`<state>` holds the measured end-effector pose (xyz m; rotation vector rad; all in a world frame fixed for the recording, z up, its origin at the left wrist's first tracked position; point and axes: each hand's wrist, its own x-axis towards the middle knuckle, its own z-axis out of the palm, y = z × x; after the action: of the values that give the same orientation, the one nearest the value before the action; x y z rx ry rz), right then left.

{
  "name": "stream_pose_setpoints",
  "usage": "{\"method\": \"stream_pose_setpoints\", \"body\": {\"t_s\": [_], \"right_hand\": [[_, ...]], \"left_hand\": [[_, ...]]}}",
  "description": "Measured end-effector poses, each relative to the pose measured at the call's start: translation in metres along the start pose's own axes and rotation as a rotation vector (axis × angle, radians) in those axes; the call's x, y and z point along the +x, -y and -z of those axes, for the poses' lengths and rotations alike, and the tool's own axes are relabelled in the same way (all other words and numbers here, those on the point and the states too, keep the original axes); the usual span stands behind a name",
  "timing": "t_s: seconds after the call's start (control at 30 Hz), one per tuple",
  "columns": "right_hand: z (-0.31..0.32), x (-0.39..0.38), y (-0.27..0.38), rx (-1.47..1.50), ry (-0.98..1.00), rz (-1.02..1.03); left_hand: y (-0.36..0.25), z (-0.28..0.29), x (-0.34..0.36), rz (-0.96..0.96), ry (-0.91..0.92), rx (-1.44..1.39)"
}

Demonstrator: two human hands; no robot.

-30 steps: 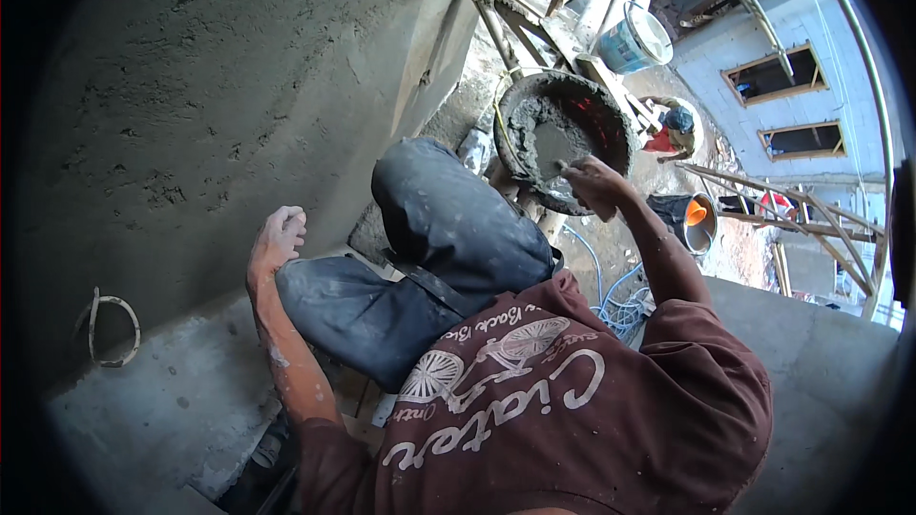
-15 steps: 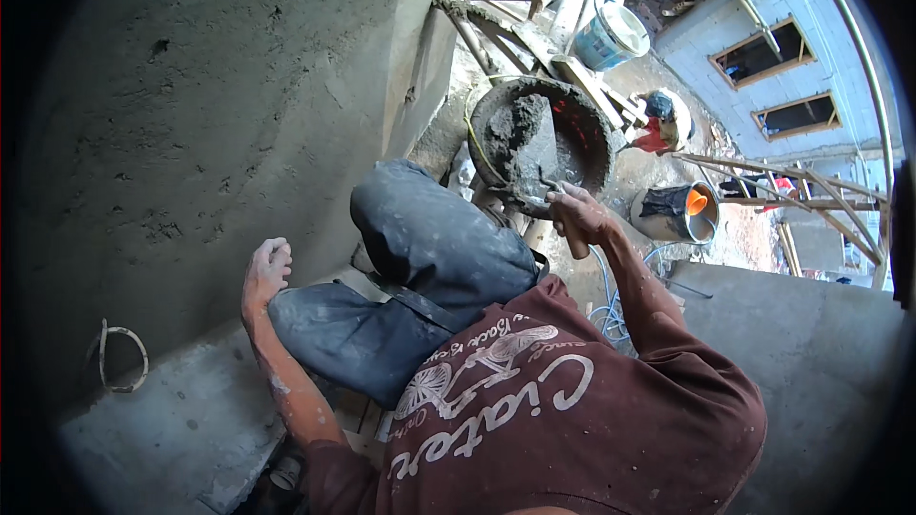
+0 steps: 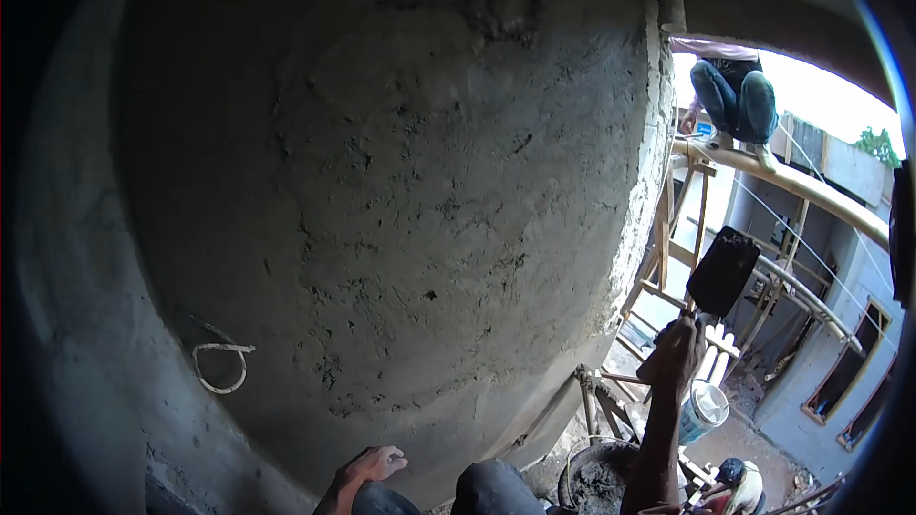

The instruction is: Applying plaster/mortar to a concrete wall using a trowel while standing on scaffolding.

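My right hand (image 3: 674,351) is raised at the right of the wall, closed round the handle of a trowel (image 3: 723,272). The trowel's broad blade is tilted upward and looks dark against the light, so I cannot tell how much mortar is on it. My left hand (image 3: 376,463) rests by my knee at the lower edge, fingers loosely apart and holding nothing. In front of me stands a grey wall (image 3: 410,229) with rough, pitted plaster. A round tub (image 3: 599,477) of grey mortar sits below, partly hidden by my right forearm.
A bent pale hose or cable loop (image 3: 221,367) sticks out at the left. Beyond my right arm are a bucket (image 3: 704,410), wooden scaffolding (image 3: 668,229) and a bamboo pole (image 3: 801,186). One person (image 3: 735,95) squats up on the pole; another (image 3: 739,486) bends low at the bottom right.
My right hand has lifted the trowel from the mortar tub up beside the wall. The view has tilted up, showing more wall and the squatting person. My left hand stays by my knee.
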<state>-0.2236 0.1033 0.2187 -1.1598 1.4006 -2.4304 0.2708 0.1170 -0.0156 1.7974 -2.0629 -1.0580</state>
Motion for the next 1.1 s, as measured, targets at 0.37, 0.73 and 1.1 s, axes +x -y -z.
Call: {"method": "stream_pose_setpoints", "body": {"t_s": [0.37, 0.73, 1.1], "right_hand": [[-0.190, 0.247, 0.116, -0.399, -1.205, 0.849], [-0.334, -0.095, 0.164, 0.174, 1.048, 0.930], [-0.338, 0.117, 0.115, -0.364, 0.660, 0.570]], "left_hand": [[0.008, 0.012, 0.000, 0.177, -0.033, -0.154], [0.006, 0.002, -0.008, 0.220, -0.122, -0.202], [0.030, 0.005, -0.005, 0.265, -0.087, -0.211]]}}
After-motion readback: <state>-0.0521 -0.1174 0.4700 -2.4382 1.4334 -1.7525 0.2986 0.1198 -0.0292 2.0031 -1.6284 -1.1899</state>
